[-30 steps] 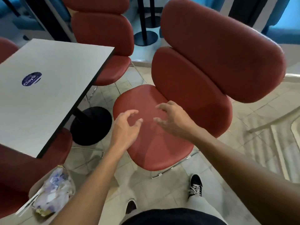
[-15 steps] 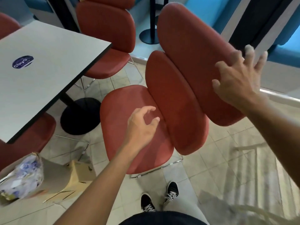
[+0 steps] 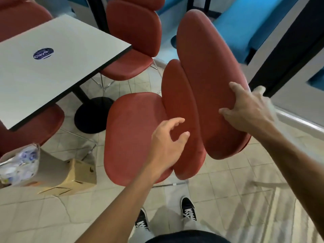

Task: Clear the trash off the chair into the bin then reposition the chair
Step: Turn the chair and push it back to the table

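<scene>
The red padded chair (image 3: 133, 130) stands in the middle of the head view, its seat bare, its backrest turned to the right. My right hand (image 3: 249, 107) grips the edge of the upper back pad, fingers wrapped around it. My left hand (image 3: 168, 146) hovers over the lower back pad where it meets the seat, fingers spread and curled, holding nothing. At the lower left a cardboard box bin (image 3: 57, 172) lies on the floor with crumpled plastic and paper trash (image 3: 19, 165) in its mouth.
A grey table (image 3: 52, 67) on a black round base (image 3: 93, 114) stands left of the chair. More red chairs (image 3: 133, 41) surround it. A blue bench (image 3: 245, 27) and dark wall panel are at the right. My feet (image 3: 188, 209) stand on tiled floor.
My right hand has gone from open beside the upper back pad to gripping its edge. My left hand has shifted right toward the lower pad. The chair appears turned more side-on.
</scene>
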A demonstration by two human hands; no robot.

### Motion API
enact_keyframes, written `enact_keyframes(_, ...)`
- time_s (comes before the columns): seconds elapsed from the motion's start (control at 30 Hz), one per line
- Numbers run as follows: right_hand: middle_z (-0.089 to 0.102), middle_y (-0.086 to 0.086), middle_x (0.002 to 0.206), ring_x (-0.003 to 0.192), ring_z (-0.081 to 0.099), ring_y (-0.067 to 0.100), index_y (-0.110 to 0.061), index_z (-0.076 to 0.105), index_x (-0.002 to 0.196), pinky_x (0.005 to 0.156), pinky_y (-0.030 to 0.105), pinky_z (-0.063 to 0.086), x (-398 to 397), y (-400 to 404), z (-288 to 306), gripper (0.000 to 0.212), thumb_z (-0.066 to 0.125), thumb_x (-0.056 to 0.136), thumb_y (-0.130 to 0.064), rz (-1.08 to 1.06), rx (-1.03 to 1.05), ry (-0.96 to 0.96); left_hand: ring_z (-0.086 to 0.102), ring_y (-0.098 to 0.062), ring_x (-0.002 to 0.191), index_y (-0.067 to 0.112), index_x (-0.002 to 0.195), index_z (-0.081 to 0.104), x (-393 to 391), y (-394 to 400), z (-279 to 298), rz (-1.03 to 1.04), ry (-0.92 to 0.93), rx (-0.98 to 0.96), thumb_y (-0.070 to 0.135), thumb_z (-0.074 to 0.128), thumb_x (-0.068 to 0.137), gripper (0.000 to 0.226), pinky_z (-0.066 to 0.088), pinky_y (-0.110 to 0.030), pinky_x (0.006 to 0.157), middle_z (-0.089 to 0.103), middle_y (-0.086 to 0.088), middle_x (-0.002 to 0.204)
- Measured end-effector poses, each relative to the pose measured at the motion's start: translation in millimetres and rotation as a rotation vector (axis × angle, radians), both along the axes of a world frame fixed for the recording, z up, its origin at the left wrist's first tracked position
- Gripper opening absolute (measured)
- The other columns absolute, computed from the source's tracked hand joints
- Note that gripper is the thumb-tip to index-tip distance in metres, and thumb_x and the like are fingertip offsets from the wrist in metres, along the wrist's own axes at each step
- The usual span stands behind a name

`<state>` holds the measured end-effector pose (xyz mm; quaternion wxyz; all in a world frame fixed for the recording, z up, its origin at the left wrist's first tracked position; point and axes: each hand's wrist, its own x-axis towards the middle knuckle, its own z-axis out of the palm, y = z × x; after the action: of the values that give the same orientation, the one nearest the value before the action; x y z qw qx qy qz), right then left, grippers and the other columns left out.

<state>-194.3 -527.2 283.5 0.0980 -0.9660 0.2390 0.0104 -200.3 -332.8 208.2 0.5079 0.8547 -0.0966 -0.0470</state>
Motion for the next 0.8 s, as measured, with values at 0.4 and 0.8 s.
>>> enact_keyframes(0.4,0.025,0.009,0.102,0.085,0.054,0.034,-0.023,0.032,0.132,0.076,0.04,0.051,-13.1,1.8,1.9,0.049,0.053,0.089,-0.038,0.178,0.243,-0.018,0.047,0.001,0.119,0.03,0.133,0.047,-45.0,-52.3,5.7,-0.189,0.076,0.045,0.062,0.067,0.07,0.073,0.044,-0.027,0.1,0.047,0.018,0.127)
enact_keyframes(0.8,0.055,0.008,0.098,0.09,0.055,0.03,-0.032,0.043,0.117,0.079,0.042,0.049,-15.8,-18.6,1.9,0.04,0.038,0.089,-0.06,0.454,-0.07,-0.018,0.033,0.0,0.132,0.033,0.149,0.012,-58.2,-82.6,27.6,-0.059,0.051,0.22,0.061,0.07,0.067,0.104,0.033,-0.021,0.106,0.027,0.017,0.15)
